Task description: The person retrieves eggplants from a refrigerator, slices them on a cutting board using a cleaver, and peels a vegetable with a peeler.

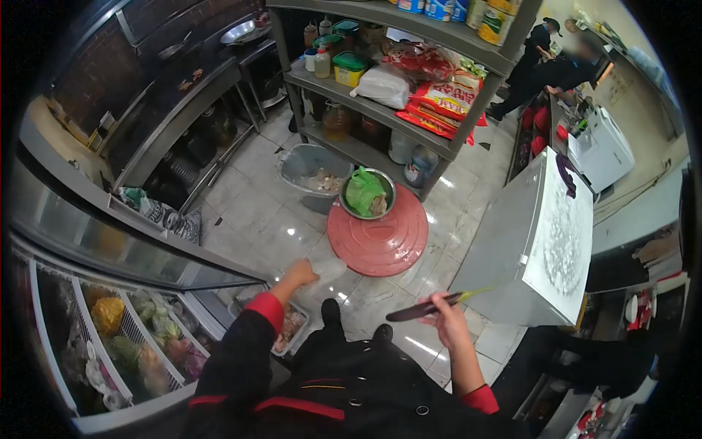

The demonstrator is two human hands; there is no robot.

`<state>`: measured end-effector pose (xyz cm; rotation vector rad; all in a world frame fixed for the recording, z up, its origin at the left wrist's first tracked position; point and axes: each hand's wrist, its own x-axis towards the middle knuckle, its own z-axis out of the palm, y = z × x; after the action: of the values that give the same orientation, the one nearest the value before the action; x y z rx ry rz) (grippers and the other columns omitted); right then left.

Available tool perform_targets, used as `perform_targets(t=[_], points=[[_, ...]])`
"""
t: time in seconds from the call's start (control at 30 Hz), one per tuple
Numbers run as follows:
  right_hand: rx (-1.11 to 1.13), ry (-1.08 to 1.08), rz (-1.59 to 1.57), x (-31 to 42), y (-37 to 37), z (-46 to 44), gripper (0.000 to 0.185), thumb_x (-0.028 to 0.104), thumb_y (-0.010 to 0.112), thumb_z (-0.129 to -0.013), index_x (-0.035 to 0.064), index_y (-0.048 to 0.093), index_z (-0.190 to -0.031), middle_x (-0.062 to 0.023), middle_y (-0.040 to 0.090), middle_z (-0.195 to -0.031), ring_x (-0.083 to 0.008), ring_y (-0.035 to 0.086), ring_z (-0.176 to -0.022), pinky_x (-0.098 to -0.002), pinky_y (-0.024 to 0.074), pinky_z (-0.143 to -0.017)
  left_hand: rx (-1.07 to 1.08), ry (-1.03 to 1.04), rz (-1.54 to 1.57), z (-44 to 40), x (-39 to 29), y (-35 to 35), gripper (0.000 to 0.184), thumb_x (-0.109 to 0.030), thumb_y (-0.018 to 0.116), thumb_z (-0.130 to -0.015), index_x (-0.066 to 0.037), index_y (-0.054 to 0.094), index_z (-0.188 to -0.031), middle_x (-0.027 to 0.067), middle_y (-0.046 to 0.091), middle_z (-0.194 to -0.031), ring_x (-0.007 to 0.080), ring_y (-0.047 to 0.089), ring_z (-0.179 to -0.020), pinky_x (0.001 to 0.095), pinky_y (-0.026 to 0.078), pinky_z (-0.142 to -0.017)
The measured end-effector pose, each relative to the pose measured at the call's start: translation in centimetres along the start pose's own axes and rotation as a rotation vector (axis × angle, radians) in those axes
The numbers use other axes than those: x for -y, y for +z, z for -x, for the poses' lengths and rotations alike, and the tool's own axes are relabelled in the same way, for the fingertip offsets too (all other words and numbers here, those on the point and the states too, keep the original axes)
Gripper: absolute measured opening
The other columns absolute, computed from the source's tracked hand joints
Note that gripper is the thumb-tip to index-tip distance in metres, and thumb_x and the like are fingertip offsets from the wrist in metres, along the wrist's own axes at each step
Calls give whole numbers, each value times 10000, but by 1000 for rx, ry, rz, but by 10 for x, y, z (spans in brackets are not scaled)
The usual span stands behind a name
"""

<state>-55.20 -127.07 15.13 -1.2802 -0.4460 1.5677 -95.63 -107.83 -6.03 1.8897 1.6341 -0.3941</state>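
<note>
My left hand (301, 274) is closed at the end of the outstretched arm, gripping what looks like a clear plastic bag (330, 271) that hangs blurred against the tiles. In my right hand (447, 314) is a long, dark brownish-purple object (409, 312) with a thin yellow-green end; its exact kind is unclear. Beneath my left forearm, a clear tub (298, 334) of pale pinkish pieces stands on the floor, partly hidden. Ahead, a metal bowl (390, 199) with a green plastic bag (362, 192) rests on a round red lid (380, 245).
An open-fronted fridge (51, 344) with bagged vegetables is at my left. A grey tub (292, 172) stands beside the red lid, below a loaded shelf rack (380, 99). A white chest freezer (504, 241) is at right. Other people work at the back right.
</note>
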Motion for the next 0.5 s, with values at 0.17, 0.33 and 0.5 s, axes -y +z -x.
perform_targets(t=[0.17,0.33,0.5], points=[[-76,70,95,-25,53,6,216,243,641,-986,63,591,-1094,-144,691,-1093,-246,685,-1021,-415,622,-778,-281,-92,199,-105,36,-86,672,-497,763,-772,-33,651,-1245,257,663,-1198,400,644,-1119,457,525,-942],[-193,55,97,-25,76,7,206,220,650,-979,59,591,-1093,-150,691,-1089,-253,685,-1010,-418,626,-769,-372,138,516,-184,41,-202,503,-326,746,-846,-101,635,-1282,259,673,-1163,367,681,-1033,477,543,-849],[-339,-37,42,-21,78,12,190,198,664,-966,61,597,-1079,-154,692,-1075,-258,687,-995,-423,632,-745,-335,226,362,-181,64,-262,523,-368,677,-896,-64,599,-1315,194,712,-1124,365,697,-985,495,542,-839]])
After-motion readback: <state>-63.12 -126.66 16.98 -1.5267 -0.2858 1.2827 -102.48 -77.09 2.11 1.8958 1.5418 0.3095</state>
